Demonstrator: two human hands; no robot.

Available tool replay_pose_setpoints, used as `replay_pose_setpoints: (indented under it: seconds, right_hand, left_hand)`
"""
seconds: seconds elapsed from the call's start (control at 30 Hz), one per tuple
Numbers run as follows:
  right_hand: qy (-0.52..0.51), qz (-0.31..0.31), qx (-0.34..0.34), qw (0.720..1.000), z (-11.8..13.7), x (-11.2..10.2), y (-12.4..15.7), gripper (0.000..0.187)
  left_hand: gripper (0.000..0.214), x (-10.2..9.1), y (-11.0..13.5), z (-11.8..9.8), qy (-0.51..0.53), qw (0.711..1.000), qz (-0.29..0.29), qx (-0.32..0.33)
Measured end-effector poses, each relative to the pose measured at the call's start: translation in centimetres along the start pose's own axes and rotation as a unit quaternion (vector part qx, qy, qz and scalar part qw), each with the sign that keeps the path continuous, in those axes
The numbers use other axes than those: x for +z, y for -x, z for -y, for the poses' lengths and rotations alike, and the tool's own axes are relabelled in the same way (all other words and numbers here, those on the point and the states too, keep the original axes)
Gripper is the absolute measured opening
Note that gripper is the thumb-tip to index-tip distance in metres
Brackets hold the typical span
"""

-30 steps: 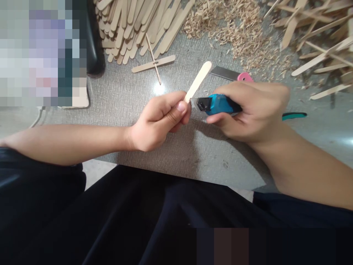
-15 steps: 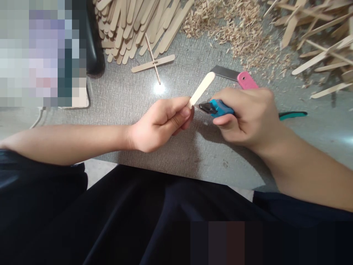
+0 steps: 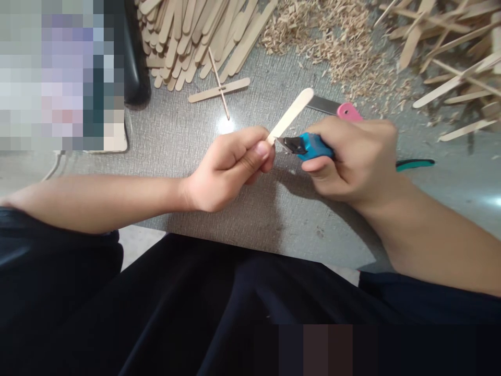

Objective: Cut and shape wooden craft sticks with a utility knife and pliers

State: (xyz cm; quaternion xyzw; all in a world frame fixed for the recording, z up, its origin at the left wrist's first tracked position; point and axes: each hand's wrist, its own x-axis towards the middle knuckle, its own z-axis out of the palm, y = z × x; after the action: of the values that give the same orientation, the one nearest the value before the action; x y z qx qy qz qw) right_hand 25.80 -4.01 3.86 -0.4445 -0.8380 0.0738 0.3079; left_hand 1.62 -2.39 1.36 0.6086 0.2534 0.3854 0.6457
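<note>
Pinched between the thumb and fingers of my left hand point(image 3: 238, 164) is a pale wooden craft stick point(image 3: 293, 115), slanting up to the right. Its lower end is hidden in my grip. My right hand point(image 3: 352, 156) is closed around a blue utility knife point(image 3: 315, 146) with a black nose. The knife's short blade points left and meets the stick's edge close to my left thumb. Behind the stick lies a folding saw with a pink handle point(image 3: 349, 111), its dark blade partly covered by the stick and its handle by my right hand.
Two crossed craft sticks point(image 3: 235, 85) lie near a stack of sticks point(image 3: 195, 36). Wood shavings point(image 3: 332, 39) are heaped at the back. Crossed sticks point(image 3: 457, 68) pile up at the far right. A green-and-black handle point(image 3: 415, 164) shows beyond my right wrist. A black object point(image 3: 135, 62) stands left.
My left hand and the craft stick have shifted slightly up, the stick's tip also to the right. The knife blade stays close to the stick. Both grips are unchanged.
</note>
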Motion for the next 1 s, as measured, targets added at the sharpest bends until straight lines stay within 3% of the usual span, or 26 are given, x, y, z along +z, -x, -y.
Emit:
replay_pose_setpoints:
  seconds: [0.17, 0.33, 0.5, 0.6, 0.7, 0.9, 1.0]
  right_hand:
    - [0.007, -0.021, 0.004, 1.000, 0.03, -0.07, 0.24, 0.068]
    - [0.030, 0.041, 0.044, 0.998, 0.10, -0.29, 0.40, 0.077]
    - [0.008, -0.015, 0.013, 1.000, 0.07, 0.00, 0.32, 0.071]
    - [0.014, 0.001, 0.022, 1.000, 0.20, -0.10, 0.24, 0.071]
    - [0.051, 0.043, 0.056, 0.996, 0.28, -0.25, 0.22, 0.078]
    - [0.047, 0.001, 0.038, 0.998, -0.25, 0.10, 0.60, 0.087]
    - [0.068, 0.037, 0.068, 0.995, -0.27, 0.04, 0.83, 0.096]
  left_hand:
    - [0.068, 0.02, 0.15, 0.03, -0.005, 0.997, -0.061, 0.037]
    - [0.061, -0.03, 0.19, -0.36, -0.051, 0.996, -0.057, 0.039]
    - [0.057, 0.01, 0.26, -0.38, -0.082, 0.992, -0.065, 0.064]
    - [0.056, 0.02, 0.12, -0.30, -0.102, 0.988, -0.080, 0.087]
    - [0.059, 0.02, 0.04, -0.13, -0.110, 0.987, -0.083, 0.077]
    - [0.057, 0.07, 0.35, 0.02, -0.073, 0.994, -0.078, 0.036]
    - [0.054, 0.01, 0.48, 0.01, -0.042, 0.997, -0.062, 0.018]
